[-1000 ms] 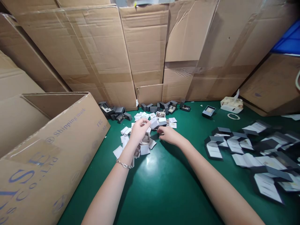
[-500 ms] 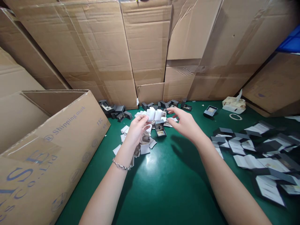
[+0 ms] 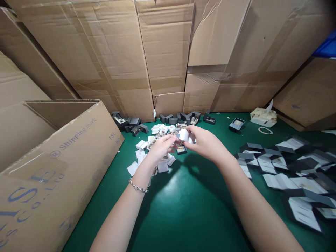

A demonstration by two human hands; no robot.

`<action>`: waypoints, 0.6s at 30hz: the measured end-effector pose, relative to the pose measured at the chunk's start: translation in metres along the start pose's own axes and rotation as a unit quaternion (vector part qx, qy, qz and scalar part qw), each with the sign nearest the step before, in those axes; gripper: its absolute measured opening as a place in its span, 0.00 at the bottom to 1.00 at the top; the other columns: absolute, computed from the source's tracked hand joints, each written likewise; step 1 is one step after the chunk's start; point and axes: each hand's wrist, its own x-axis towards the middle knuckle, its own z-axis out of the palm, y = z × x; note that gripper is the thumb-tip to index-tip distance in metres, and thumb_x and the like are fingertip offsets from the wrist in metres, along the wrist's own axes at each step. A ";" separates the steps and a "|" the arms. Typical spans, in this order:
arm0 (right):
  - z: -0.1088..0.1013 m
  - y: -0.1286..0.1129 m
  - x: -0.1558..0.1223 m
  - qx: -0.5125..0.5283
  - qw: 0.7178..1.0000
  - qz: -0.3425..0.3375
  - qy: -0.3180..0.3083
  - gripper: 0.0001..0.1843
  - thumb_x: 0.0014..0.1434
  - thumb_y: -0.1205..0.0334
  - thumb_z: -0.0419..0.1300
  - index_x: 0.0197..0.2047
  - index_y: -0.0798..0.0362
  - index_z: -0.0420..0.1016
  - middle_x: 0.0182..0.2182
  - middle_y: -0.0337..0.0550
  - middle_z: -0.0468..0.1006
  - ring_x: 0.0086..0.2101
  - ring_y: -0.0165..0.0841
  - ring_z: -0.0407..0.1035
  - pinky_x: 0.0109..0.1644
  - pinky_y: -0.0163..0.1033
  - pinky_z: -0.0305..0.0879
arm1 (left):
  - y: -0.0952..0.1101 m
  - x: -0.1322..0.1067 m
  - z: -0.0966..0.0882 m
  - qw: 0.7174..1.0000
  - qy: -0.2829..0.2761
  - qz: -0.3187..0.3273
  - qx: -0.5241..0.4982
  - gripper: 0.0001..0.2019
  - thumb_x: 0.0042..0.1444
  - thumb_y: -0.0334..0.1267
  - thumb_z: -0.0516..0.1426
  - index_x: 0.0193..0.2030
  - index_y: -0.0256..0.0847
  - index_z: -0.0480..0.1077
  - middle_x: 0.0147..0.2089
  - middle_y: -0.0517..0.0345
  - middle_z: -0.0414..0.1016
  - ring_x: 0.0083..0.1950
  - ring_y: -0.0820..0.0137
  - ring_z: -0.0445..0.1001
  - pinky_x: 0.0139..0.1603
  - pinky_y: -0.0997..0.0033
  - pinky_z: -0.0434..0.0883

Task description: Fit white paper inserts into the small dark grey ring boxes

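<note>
Both my hands meet above the green table (image 3: 178, 203). My right hand (image 3: 207, 143) pinches a small white folded card (image 3: 184, 134) between thumb and fingers. My left hand (image 3: 160, 148), with a bracelet on the wrist, has its fingers curled and touches the same card from the left. A small open dark box (image 3: 181, 149) lies on the table just below the hands. A heap of white cards (image 3: 154, 140) spreads under and behind my left hand.
A big open shipping carton (image 3: 57, 164) stands at the left. Tall cardboard sheets (image 3: 165, 56) wall off the back, with dark little boxes (image 3: 131, 124) along their foot. Flat dark box blanks (image 3: 288, 171) cover the right side. A tape ring (image 3: 265, 130) lies at the far right.
My right hand has come in from the right and closed on the white card that my left hand held up. Both hands have dropped a little toward the open dark box.
</note>
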 end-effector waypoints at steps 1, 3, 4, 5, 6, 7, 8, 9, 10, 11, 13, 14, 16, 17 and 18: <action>0.001 0.006 0.001 -0.022 0.999 0.036 -0.029 0.14 0.54 0.58 0.56 0.44 0.50 0.68 0.37 0.43 0.76 0.34 0.35 0.70 0.32 0.35 0.59 | -0.004 0.001 0.001 0.995 0.001 -0.004 0.096 0.16 0.54 0.50 0.51 0.33 0.39 0.70 0.34 0.53 0.74 0.35 0.68 0.73 0.35 0.68 0.70; 0.006 0.020 0.003 -0.078 0.986 0.112 -0.092 0.12 0.52 0.60 0.56 0.41 0.52 0.68 0.35 0.45 0.76 0.33 0.37 0.70 0.29 0.35 0.57 | -0.012 0.001 0.004 0.950 -0.011 0.007 0.311 0.15 0.53 0.49 0.53 0.28 0.40 0.71 0.30 0.53 0.74 0.34 0.63 0.73 0.35 0.64 0.69; 0.009 0.027 0.004 -0.104 0.976 0.145 -0.125 0.12 0.51 0.60 0.57 0.41 0.52 0.68 0.35 0.47 0.76 0.33 0.38 0.71 0.29 0.36 0.58 | -0.017 0.000 0.007 0.914 -0.026 0.004 0.404 0.12 0.51 0.46 0.55 0.26 0.40 0.71 0.28 0.52 0.73 0.34 0.60 0.73 0.36 0.62 0.69; 0.014 0.033 0.005 -0.126 0.965 0.173 -0.151 0.14 0.50 0.61 0.59 0.42 0.53 0.68 0.36 0.49 0.76 0.34 0.39 0.71 0.30 0.36 0.59 | -0.022 0.000 0.010 0.882 -0.043 -0.006 0.469 0.10 0.49 0.43 0.57 0.24 0.39 0.71 0.27 0.50 0.73 0.34 0.58 0.74 0.36 0.60 0.69; 0.018 0.039 0.006 -0.139 0.956 0.193 -0.172 0.16 0.49 0.60 0.60 0.43 0.54 0.68 0.38 0.51 0.76 0.36 0.41 0.71 0.30 0.37 0.60 | -0.026 -0.001 0.014 0.870 -0.049 -0.014 0.490 0.08 0.46 0.40 0.59 0.22 0.38 0.71 0.27 0.48 0.73 0.33 0.56 0.74 0.36 0.58 0.69; 0.022 0.043 0.007 -0.146 0.949 0.207 -0.186 0.18 0.49 0.60 0.60 0.44 0.55 0.68 0.39 0.53 0.76 0.37 0.42 0.71 0.32 0.38 0.61 | -0.029 -0.002 0.018 0.860 -0.049 -0.019 0.508 0.06 0.44 0.36 0.60 0.21 0.38 0.71 0.26 0.46 0.73 0.33 0.55 0.74 0.36 0.57 0.69; 0.026 0.047 0.008 -0.149 0.945 0.216 -0.195 0.20 0.48 0.60 0.61 0.45 0.55 0.67 0.40 0.54 0.75 0.38 0.43 0.71 0.33 0.39 0.62 | -0.032 -0.003 0.022 0.847 -0.042 -0.011 0.530 0.04 0.44 0.33 0.60 0.22 0.37 0.71 0.27 0.45 0.73 0.33 0.55 0.74 0.36 0.57 0.69; 0.029 0.049 0.008 -0.150 0.942 0.222 -0.200 0.21 0.48 0.59 0.61 0.46 0.56 0.67 0.40 0.54 0.75 0.39 0.44 0.71 0.34 0.40 0.63 | -0.033 -0.004 0.025 0.841 -0.033 -0.005 0.541 0.04 0.44 0.30 0.58 0.22 0.36 0.72 0.27 0.45 0.73 0.33 0.55 0.74 0.36 0.57 0.69; 0.031 0.051 0.008 -0.151 0.941 0.226 -0.201 0.22 0.48 0.59 0.62 0.46 0.56 0.68 0.40 0.55 0.75 0.40 0.45 0.71 0.36 0.42 0.63 | -0.035 -0.004 0.027 0.835 -0.027 0.002 0.550 0.05 0.45 0.28 0.56 0.22 0.36 0.72 0.27 0.44 0.73 0.32 0.55 0.75 0.36 0.57 0.69; 0.032 0.051 0.009 -0.153 0.941 0.229 -0.198 0.22 0.47 0.59 0.62 0.47 0.56 0.68 0.41 0.55 0.75 0.41 0.46 0.71 0.37 0.43 0.64 | -0.035 -0.005 0.028 0.831 -0.023 0.007 0.556 0.06 0.46 0.26 0.55 0.22 0.36 0.72 0.27 0.44 0.73 0.32 0.56 0.75 0.36 0.57 0.69; 0.030 0.050 0.009 -0.160 0.941 0.230 -0.190 0.22 0.49 0.58 0.60 0.48 0.56 0.67 0.44 0.56 0.73 0.44 0.48 0.69 0.40 0.46 0.63 | -0.034 -0.005 0.027 0.831 -0.022 0.014 0.556 0.08 0.47 0.26 0.53 0.23 0.36 0.71 0.27 0.45 0.72 0.31 0.57 0.74 0.34 0.58 0.69; 0.028 0.048 0.010 -0.162 0.943 0.226 -0.182 0.21 0.51 0.58 0.59 0.49 0.56 0.67 0.45 0.56 0.73 0.45 0.48 0.68 0.42 0.46 0.63 | -0.032 -0.005 0.025 0.832 -0.023 0.022 0.553 0.08 0.47 0.27 0.52 0.23 0.36 0.71 0.27 0.46 0.72 0.30 0.59 0.73 0.33 0.60 0.69; 0.022 0.044 0.010 -0.144 0.954 0.211 -0.157 0.16 0.56 0.58 0.53 0.47 0.55 0.69 0.46 0.54 0.72 0.46 0.45 0.68 0.41 0.43 0.62 | -0.026 -0.005 0.019 0.839 -0.026 0.046 0.542 0.07 0.48 0.30 0.51 0.24 0.38 0.69 0.27 0.49 0.72 0.28 0.63 0.72 0.30 0.65 0.68; 0.020 0.041 0.011 -0.118 0.962 0.201 -0.144 0.14 0.58 0.58 0.50 0.44 0.54 0.70 0.45 0.53 0.73 0.45 0.43 0.69 0.40 0.41 0.62 | -0.022 -0.005 0.016 0.844 -0.026 0.063 0.533 0.07 0.49 0.31 0.51 0.24 0.39 0.69 0.28 0.51 0.71 0.28 0.65 0.71 0.29 0.67 0.67; 0.017 0.039 0.011 -0.079 0.970 0.191 -0.132 0.14 0.60 0.58 0.48 0.41 0.54 0.71 0.43 0.51 0.75 0.43 0.41 0.69 0.39 0.39 0.62 | -0.018 -0.006 0.013 0.847 -0.022 0.082 0.525 0.07 0.50 0.32 0.50 0.25 0.40 0.68 0.28 0.53 0.71 0.28 0.66 0.70 0.28 0.69 0.66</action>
